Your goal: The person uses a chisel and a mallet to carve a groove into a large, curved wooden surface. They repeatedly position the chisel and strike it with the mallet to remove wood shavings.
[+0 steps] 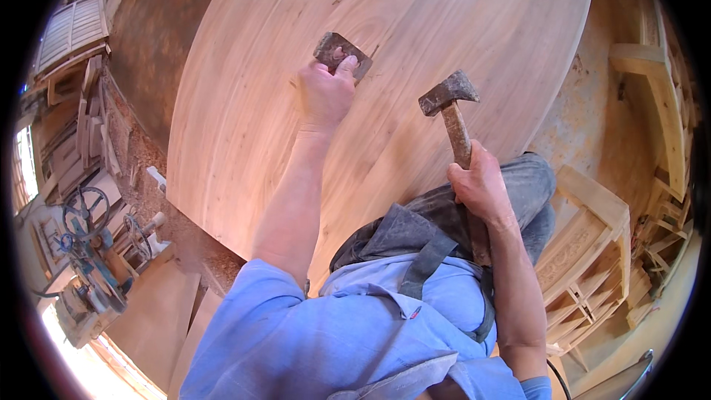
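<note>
My left hand (326,98) is closed round a dark, worn rectangular metal plate (355,51), thumb pressed on its face. It is held over or against a large pale wooden panel (281,15) with running grain; I cannot tell whether plate and wood touch. My right hand (483,184) grips a hatchet (448,92) by its wooden handle, just above my knee. The hatchet's dark head points up, with a blunt end to the left and a flared edge to the right. The handle's lower end runs down beside my forearm.
Carved wooden furniture frames (592,252) stand at the right, near a wooden piece with a curved leg (666,118). Machinery with a handwheel (85,207) is at the lower left. Stacked boards (85,126) and sawdust (178,215) lie along the left.
</note>
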`<state>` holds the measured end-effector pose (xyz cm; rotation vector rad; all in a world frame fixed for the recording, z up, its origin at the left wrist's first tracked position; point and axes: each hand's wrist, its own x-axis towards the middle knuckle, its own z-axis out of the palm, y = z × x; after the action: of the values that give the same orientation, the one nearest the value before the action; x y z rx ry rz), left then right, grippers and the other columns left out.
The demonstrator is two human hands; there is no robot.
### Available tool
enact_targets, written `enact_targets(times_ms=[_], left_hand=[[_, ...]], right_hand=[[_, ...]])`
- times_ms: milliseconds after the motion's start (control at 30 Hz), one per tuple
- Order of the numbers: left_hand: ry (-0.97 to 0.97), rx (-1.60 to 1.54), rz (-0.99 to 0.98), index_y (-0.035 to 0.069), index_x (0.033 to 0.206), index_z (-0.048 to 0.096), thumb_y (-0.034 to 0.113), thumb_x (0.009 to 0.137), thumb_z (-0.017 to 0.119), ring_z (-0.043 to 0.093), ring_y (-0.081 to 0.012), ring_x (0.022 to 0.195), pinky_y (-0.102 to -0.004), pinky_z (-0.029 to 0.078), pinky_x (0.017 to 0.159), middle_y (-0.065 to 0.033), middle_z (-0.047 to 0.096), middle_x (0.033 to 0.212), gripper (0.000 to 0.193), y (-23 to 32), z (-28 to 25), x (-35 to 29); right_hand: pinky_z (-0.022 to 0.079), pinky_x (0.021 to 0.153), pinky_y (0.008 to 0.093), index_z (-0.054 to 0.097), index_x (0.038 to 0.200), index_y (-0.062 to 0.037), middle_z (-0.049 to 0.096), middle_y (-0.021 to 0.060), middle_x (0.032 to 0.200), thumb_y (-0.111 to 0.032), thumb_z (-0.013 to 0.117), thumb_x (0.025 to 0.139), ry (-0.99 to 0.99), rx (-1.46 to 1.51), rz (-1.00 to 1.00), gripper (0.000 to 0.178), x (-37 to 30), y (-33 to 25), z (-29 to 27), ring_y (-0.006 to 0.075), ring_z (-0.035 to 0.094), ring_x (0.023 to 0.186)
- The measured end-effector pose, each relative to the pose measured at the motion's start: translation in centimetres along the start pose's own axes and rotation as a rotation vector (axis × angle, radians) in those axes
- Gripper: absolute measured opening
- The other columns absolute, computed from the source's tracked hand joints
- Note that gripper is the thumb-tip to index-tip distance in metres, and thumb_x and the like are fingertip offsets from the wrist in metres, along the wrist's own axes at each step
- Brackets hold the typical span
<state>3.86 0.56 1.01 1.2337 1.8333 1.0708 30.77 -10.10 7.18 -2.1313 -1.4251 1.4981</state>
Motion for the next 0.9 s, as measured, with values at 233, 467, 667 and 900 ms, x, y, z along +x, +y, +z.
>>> enact_targets(times_ms=[233,467,667,900], left_hand=[[0.025,0.057,-0.014,-0.007,0.073,0.07,0.024,0.09,0.078,0.058,-0.0174,0.052,-0.0372,0.046,0.054,-0.0113,0.064,0.057,0.036,-0.8,0.6,-0.5],[0.057,-0.047,0.032,-0.007,0.089,0.074,0.023,0.09,0.078,0.06,-0.0165,0.056,-0.0343,0.049,0.059,-0.012,0.069,0.064,0.031,-0.6,0.8,-1.1],[0.041,-0.06,-0.023,-0.003,0.092,0.077,0.023,0.09,0.08,0.063,-0.0143,0.059,-0.0335,0.049,0.059,-0.0101,0.073,0.068,0.027,-1.3,0.4,-1.9],[0.044,0.021,0.015,0.001,0.092,0.077,0.019,0.089,0.079,0.06,-0.0153,0.056,-0.0344,0.047,0.056,-0.011,0.068,0.063,0.018,-1.7,1.1,-1.8]], right_hand=[[0.051,0.082,0.0523,0.058,0.102,0.0068,0.067,0.034,0.092,-0.013,0.06,0.086,-0.014,-0.007,0.015,0.026,0.0,-0.2,-0.2,0.0522,0.065,0.093],[0.051,0.084,0.0539,0.058,0.105,0.007,0.067,0.0351,0.094,-0.013,0.06,0.086,-0.027,-0.021,0.003,0.028,-0.3,-1.0,-0.5,0.0529,0.064,0.094],[0.05,0.083,0.0547,0.057,0.105,0.0062,0.066,0.0349,0.092,-0.013,0.06,0.086,-0.02,-0.051,0.009,0.027,-0.6,-1.9,-0.7,0.0536,0.064,0.093],[0.05,0.08,0.0563,0.056,0.101,0.0046,0.065,0.0347,0.087,-0.013,0.061,0.086,-0.011,-0.072,-0.018,0.024,-0.7,-1.8,-0.6,0.0543,0.064,0.092]])
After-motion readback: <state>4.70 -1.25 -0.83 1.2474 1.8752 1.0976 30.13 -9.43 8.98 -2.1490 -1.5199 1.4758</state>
